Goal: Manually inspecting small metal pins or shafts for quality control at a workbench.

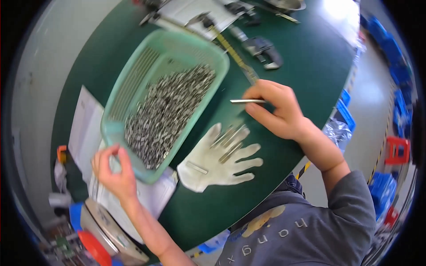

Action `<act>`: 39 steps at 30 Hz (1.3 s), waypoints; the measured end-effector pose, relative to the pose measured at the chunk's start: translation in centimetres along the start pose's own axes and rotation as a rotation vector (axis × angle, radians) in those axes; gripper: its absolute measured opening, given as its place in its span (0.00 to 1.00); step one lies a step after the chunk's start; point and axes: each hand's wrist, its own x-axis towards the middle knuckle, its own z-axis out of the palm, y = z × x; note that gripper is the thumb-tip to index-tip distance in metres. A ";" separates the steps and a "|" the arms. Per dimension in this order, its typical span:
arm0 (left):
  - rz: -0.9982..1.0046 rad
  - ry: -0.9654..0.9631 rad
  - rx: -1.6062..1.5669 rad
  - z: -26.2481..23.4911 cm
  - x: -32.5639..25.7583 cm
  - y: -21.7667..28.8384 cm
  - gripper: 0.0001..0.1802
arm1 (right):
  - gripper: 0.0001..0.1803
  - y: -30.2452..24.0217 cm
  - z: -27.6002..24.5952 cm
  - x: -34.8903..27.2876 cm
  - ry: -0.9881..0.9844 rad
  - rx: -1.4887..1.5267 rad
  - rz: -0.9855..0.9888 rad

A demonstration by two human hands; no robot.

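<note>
Over the table, my right hand point(280, 110) pinches a thin silvery metal strip point(242, 101) between thumb and fingers, its free end pointing left. My left hand point(116, 177) is at the near left corner of a green plastic basket point(109, 126), with thumb and forefinger brought together; anything between them is too small to see. A heap of small metal pieces point(171, 106) fills much of the basket. Below my right hand a white glove point(208, 153) lies flat, bearing several short metal strips point(230, 152) near its fingers and a single metal strip point(197, 167) near its cuff.
Beyond my right hand lie a digital measuring tool point(264, 51) and a long yellowish scale point(233, 52). Papers point(86, 122) sit left of and under the basket. A beige device point(106, 226) with a red round part stands at lower left. A red stool point(397, 150) and blue bins are on the floor at right.
</note>
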 end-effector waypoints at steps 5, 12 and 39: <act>-0.214 -0.088 -0.055 -0.2 -0.5 0.1 0.03 | 0.10 -0.7 2.6 -0.5 -0.289 -0.062 -0.232; -0.183 -0.258 -0.172 1.3 0.6 1.3 0.02 | 0.11 -2.5 6.6 -1.6 -0.423 -0.319 -0.343; -0.048 -0.492 0.125 2.1 -0.6 -0.6 0.01 | 0.07 -11.5 8.6 8.9 -0.637 0.731 0.608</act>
